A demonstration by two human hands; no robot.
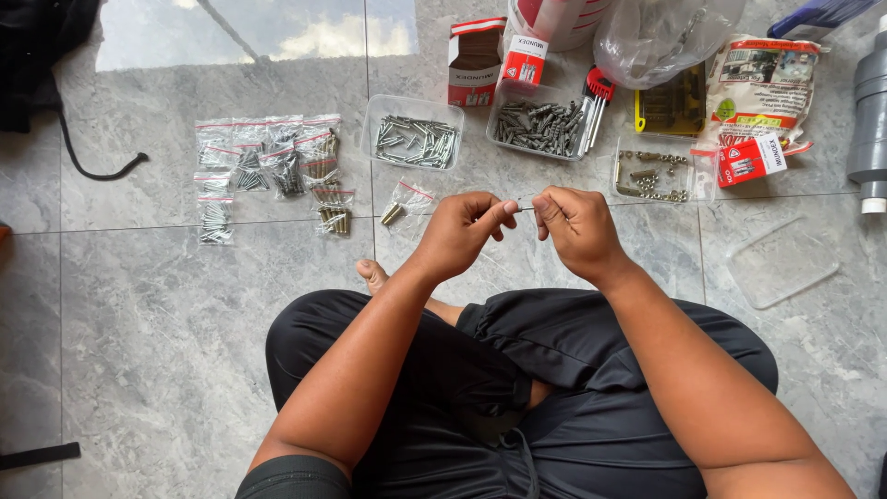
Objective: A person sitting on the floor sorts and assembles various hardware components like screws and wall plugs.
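Tile floor (185,323); screw (525,210) prob. horizontal, L-R

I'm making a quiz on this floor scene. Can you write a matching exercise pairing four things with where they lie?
Things:
1. small zip bags of screws
2. set of hex keys
3. empty clear tray
4. thin metal piece

Places:
A. right of the knees
B. between both hands' fingertips
C. far left, in rows
D. between two trays of hardware

Pairs: 1-C, 2-D, 3-A, 4-B

Left of the clear tub of screws (412,132) lie small zip bags (268,171); just right, an open red-white carton (475,61); far right, a printed pouch (762,88).
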